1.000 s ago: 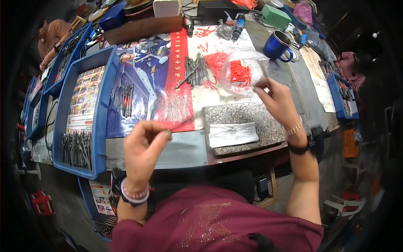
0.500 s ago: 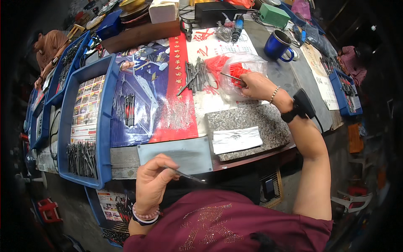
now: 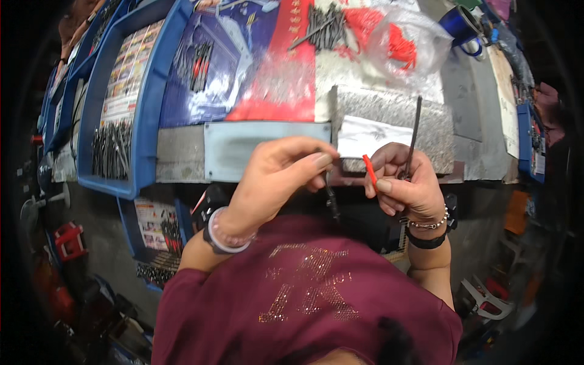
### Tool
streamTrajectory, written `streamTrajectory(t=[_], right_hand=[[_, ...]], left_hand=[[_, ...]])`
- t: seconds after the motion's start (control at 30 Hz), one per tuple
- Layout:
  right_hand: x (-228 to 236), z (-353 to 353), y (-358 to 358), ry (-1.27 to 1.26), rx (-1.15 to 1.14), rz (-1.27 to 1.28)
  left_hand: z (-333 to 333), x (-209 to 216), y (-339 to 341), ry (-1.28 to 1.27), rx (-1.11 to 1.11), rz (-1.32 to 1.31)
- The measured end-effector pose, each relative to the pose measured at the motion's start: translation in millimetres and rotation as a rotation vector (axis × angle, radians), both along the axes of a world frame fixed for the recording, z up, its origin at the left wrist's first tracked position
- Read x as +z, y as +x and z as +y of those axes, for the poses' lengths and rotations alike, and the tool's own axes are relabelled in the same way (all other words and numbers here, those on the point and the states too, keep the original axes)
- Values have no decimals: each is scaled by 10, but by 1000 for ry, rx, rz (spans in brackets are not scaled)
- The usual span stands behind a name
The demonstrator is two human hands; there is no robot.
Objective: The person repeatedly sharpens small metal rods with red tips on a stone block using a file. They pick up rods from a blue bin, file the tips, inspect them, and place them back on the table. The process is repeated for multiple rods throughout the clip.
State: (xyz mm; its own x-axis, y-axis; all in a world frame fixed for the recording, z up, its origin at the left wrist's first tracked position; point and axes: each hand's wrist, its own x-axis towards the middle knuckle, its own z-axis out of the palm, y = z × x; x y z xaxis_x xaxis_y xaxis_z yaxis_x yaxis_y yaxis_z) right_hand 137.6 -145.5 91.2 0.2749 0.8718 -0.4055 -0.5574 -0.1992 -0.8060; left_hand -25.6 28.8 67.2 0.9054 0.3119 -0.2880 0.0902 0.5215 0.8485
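Note:
In front of my chest, my left hand [image 3: 277, 173] pinches a thin dark metal rod [image 3: 331, 199], which hangs down from the fingertips and is smeared by motion. Close by on the right, my right hand [image 3: 417, 191] is closed on a small red tube-like piece [image 3: 370, 173] between thumb and finger. The same hand also keeps hold of a long thin dark tool [image 3: 415, 128] that points upward. The two hands are a short gap apart. Beyond them, a clear plastic bag [image 3: 431, 53] contains more red pieces [image 3: 400, 47].
A speckled stone slab [image 3: 426, 115] bears a folded white cloth or paper [image 3: 368, 135]. Left of it lies a pale blue-grey plate [image 3: 261, 149]. A long blue tray [image 3: 146, 115] holds dark rods. A pile of dark pieces [image 3: 325, 27] and a blue mug [image 3: 459, 23] stand farther back.
My right hand has come back from the plastic bag toward my body and now holds a red piece. My left hand has risen rightward toward it. The view has tilted down.

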Motion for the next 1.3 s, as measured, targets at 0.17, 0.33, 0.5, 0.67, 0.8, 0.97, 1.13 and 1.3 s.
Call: streamTrajectory(t=[0.17,0.33,0.5,0.67,0.8,0.97,1.13,1.3], right_hand=[[-210,34,-176,41,27,281],[-292,35,-236,33,8,338],[-270,-2,-418,-89,-126,-91],[-213,-64,-577,12,-134,-592],[-196,-74,-645,67,-165,-781],[-171,-95,-677,39,-89,-779],[-191,-70,-704,79,-90,-1025],[-255,-49,-745,148,-111,-1175]], left_hand=[[-103,-2,54,-28,-65,-6],[-128,2,12,63,-52,17],[-157,-54,-35,93,-1,21],[-236,-122,-59,-30,40,5],[-239,-172,-88,-265,67,-43],[-240,-196,-108,-261,59,-56],[-284,-176,-115,-114,71,-25],[-337,-183,-116,-4,103,7]])
